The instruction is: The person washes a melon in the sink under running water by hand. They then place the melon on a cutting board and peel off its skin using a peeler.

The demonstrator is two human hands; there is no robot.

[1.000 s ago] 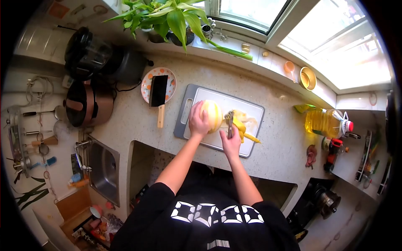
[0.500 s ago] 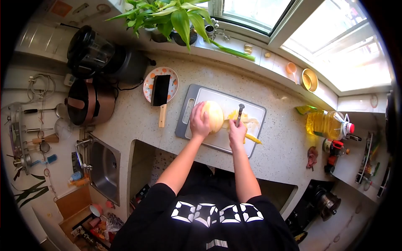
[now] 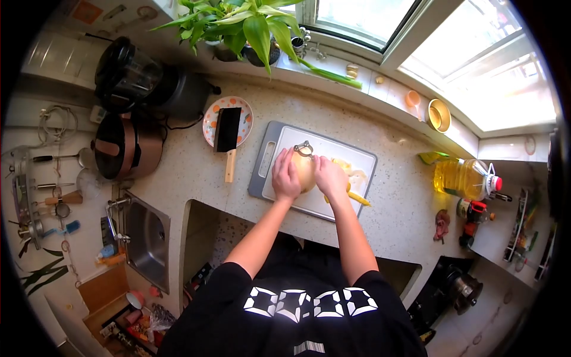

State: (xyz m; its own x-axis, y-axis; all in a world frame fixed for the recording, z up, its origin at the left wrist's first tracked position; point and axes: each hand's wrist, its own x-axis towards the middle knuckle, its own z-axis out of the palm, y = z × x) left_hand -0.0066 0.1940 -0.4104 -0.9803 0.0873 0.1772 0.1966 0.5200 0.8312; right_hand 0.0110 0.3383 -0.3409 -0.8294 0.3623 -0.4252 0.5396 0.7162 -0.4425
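A pale, largely peeled melon (image 3: 306, 173) is on the white cutting board with a grey edge (image 3: 258, 172). My left hand (image 3: 286, 177) is wrapped around the melon's left side. My right hand (image 3: 331, 178) grips a metal peeler (image 3: 304, 149), whose head lies against the melon's far end. Most of the peeler's handle is hidden by my fingers. Pale peelings (image 3: 357, 178) lie to the right on the board, and a bright yellow strip of peel (image 3: 359, 199) reaches over its right edge.
Left of the board, a cleaver (image 3: 227, 134) rests across a patterned plate (image 3: 245, 113). Beyond are a rice cooker (image 3: 137, 146), a blender (image 3: 134, 74) and a sink (image 3: 148, 238). An oil bottle (image 3: 467, 178) stands at the right; a potted plant (image 3: 244, 24) is by the window.
My right hand has brought the peeler left and turned it, from above the peelings onto the melon's far end. My left hand still holds the melon.
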